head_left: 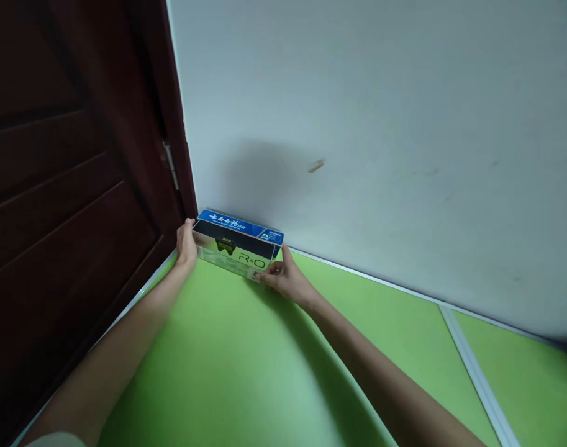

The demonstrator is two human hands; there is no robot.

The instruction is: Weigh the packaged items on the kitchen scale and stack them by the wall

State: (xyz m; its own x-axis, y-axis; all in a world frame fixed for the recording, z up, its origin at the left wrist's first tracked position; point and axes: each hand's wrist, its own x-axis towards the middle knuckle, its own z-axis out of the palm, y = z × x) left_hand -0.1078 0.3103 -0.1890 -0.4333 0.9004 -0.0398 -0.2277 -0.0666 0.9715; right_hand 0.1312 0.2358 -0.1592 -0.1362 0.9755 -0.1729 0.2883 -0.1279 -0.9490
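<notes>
Two long boxes lie side by side against the wall in the corner. The rear one is a blue box [246,228] with white lettering. In front of it is a black and pale box [234,246] marked "R&O". My left hand [186,245] presses against the left end of the boxes, fingers mostly hidden behind that end. At the right end, my right hand [283,273] grips the front box, its thumb low on the front face and a finger raised by the blue box's corner.
A dark red-brown door [69,205] with a metal hinge stands on the left. The pale wall [381,155] has a chipped mark. Below is a bright green surface [208,360], crossed by a white strip [479,379] at the right.
</notes>
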